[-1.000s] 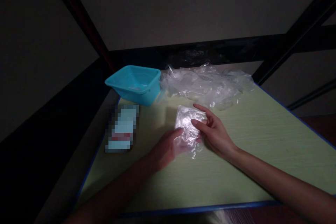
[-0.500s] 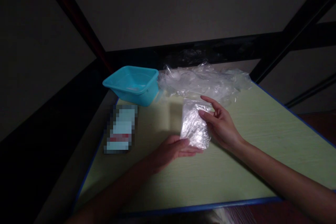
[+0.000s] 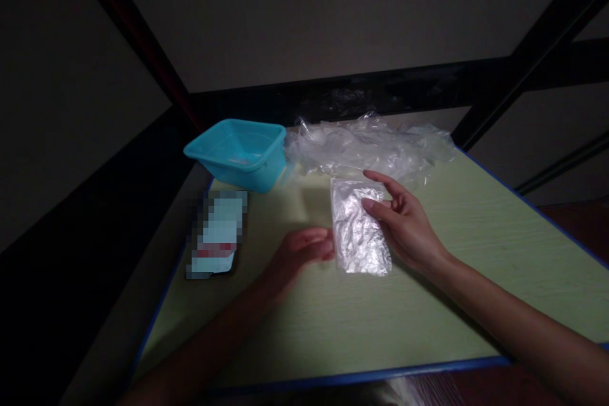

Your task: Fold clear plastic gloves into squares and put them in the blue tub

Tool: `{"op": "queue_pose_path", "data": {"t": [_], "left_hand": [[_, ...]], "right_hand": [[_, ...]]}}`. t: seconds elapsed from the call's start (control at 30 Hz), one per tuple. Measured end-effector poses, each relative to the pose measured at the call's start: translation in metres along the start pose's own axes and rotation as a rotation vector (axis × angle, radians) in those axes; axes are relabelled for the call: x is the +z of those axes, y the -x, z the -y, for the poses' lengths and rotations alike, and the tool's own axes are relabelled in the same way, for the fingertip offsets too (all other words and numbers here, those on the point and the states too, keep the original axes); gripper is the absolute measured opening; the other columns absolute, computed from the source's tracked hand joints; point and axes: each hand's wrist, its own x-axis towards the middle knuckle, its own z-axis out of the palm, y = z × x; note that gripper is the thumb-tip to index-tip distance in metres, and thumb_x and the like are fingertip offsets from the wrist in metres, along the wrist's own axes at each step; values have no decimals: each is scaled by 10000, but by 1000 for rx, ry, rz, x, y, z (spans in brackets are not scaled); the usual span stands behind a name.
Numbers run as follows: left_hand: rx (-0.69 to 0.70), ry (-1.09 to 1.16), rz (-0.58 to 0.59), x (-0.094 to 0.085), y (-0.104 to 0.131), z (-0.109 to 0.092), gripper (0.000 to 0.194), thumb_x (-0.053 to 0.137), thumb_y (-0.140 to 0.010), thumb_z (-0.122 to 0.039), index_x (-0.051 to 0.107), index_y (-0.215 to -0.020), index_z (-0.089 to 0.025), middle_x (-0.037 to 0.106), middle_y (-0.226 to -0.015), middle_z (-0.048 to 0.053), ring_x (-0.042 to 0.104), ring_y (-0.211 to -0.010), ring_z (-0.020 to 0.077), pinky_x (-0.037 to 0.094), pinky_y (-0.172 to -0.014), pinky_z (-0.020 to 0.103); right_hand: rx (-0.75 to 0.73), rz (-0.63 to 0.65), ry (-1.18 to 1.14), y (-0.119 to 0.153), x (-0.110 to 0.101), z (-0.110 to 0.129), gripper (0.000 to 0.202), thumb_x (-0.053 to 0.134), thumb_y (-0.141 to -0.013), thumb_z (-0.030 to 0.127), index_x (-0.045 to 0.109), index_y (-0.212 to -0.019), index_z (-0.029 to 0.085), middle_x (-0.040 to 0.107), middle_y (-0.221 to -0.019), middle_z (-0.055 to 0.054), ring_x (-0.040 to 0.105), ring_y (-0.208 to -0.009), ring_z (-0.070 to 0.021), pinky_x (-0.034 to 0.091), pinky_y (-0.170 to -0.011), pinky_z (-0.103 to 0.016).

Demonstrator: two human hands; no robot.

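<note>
A folded, shiny clear plastic bag (image 3: 359,238) is held above the table as a flat, crinkled packet. My right hand (image 3: 404,222) grips its right side, thumb across the front and index finger stretched past the top corner; the other fingers are partly hidden behind it. Close by the packet's left edge is my left hand (image 3: 304,250), fingers drawn together and slightly blurred. Whether those fingertips pinch the edge or only rest beside it, I cannot make out.
A turquoise plastic basin (image 3: 266,174) stands at the back left of the pale table (image 3: 457,317). Beside it, a heap of crumpled clear plastic (image 3: 371,143) lies along the back. A pixelated flat item (image 3: 221,222) lies near the left edge. A dark wall rail (image 3: 404,89) runs behind.
My left hand has left the packet's lower corner and moved up and left to its left edge. The packet's lower end has swung slightly to the right in my right hand.
</note>
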Motion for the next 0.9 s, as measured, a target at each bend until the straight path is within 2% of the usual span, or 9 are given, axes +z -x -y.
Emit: {"op": "queue_pose_path", "data": {"t": [0.1, 0.23, 0.3, 0.4, 0.5, 0.6, 0.7, 0.77, 0.9], "left_hand": [[81, 13, -187, 1, -2, -3, 293, 701, -623, -389, 669, -780, -144, 697, -758, 35, 626, -746, 174, 451, -745, 281], [45, -144, -284, 6, -2, -1, 193, 678, -627, -322, 662, -688, -140, 669, -653, 19, 601, -644, 151, 439, -650, 247], [40, -213, -334, 6, -2, 2, 157, 649, -638, -297, 650, -633, -139, 642, -595, 10, 574, -584, 135, 422, -600, 232], [71, -215, -414, 3, -4, 7, 156, 623, -646, -293, 633, -613, -141, 611, -562, 2, 557, -563, 129, 428, -595, 234], [100, -165, -469, 0, -7, 9, 155, 618, -648, -292, 616, -619, -139, 583, -543, -11, 558, -564, 124, 438, -596, 232], [149, -141, -523, 0, -8, 8, 131, 628, -629, -255, 584, -685, -145, 594, -563, -26, 561, -553, 107, 435, -565, 207], [239, -125, -608, 2, -7, 3, 244, 651, -588, -190, 502, -781, -178, 605, -575, -54, 568, -539, 95, 429, -531, 182], [310, -146, -647, 2, -6, 1, 259, 652, -582, -166, 470, -765, -192, 588, -566, -69, 570, -533, 89, 431, -526, 173], [387, -227, -646, -1, -5, 3, 119, 639, -598, -170, 554, -680, -172, 616, -616, -38, 591, -576, 94, 457, -559, 181]], "right_hand": [[13, 42, 6, 2, 3, -7, 531, 683, -679, 284, 495, -1174, 242, 398, -461, 91, 342, -402, -96, 250, -404, -248], [52, 101, 28, 3, 7, -15, 546, 692, -686, 304, 484, -1186, 227, 381, -433, 109, 315, -370, -72, 219, -382, -226], [89, 121, 43, 3, 8, -17, 583, 701, -681, 307, 459, -1204, 215, 446, -463, 101, 361, -375, -70, 255, -383, -218], [135, 158, 35, 4, 9, -16, 718, 734, -636, 272, 371, -1253, 211, 589, -599, 54, 503, -466, -101, 366, -440, -235], [85, 181, 24, 5, 10, -16, 790, 743, -609, 217, 314, -1272, 227, 627, -655, 39, 545, -531, -114, 400, -482, -238], [-9, 166, 35, 6, 10, -17, 737, 721, -630, 177, 340, -1257, 251, 615, -621, 56, 506, -492, -94, 379, -464, -221], [-66, 150, 43, 6, 10, -19, 682, 708, -643, 163, 392, -1238, 265, 619, -622, 57, 505, -486, -92, 381, -458, -221], [-75, 150, 51, 6, 10, -20, 620, 704, -648, 172, 453, -1208, 259, 632, -641, 47, 530, -506, -96, 394, -463, -222], [-68, 144, 54, 5, 10, -22, 348, 712, -621, 170, 646, -961, 205, 670, -670, 21, 573, -547, -90, 434, -495, -211]]}}
